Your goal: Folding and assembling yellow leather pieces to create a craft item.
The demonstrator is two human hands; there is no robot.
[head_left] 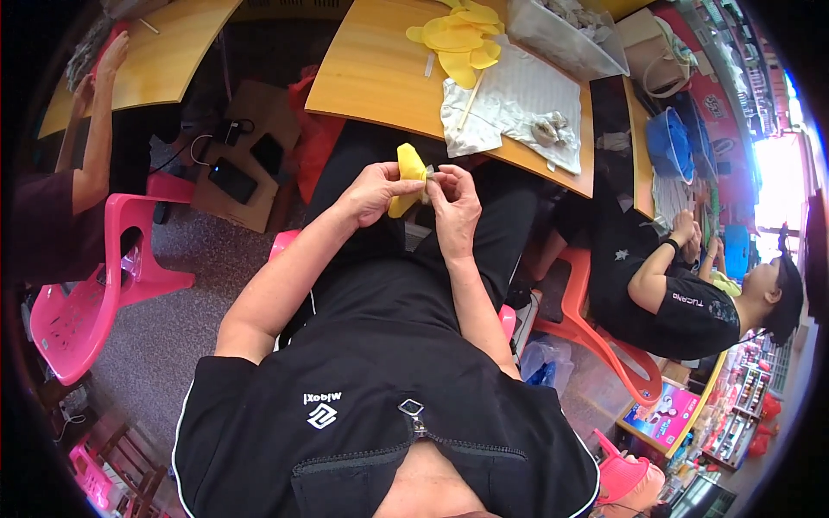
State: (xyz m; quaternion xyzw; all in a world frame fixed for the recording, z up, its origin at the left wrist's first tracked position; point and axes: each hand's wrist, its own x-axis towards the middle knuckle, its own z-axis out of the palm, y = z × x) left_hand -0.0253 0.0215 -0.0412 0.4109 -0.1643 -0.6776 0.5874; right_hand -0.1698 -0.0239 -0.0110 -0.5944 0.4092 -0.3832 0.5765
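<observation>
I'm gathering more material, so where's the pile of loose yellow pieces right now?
In the head view, the yellow pile lies at the top, slightly right of centre, on the wooden table, left of the translucent bin.

Wearer's hands point(373, 195): two (orange chairs point(577, 298): one)

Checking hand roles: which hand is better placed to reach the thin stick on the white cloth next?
Probably the right hand, nearer the stick, while the left hand grips the yellow petal-shaped piece.
</observation>
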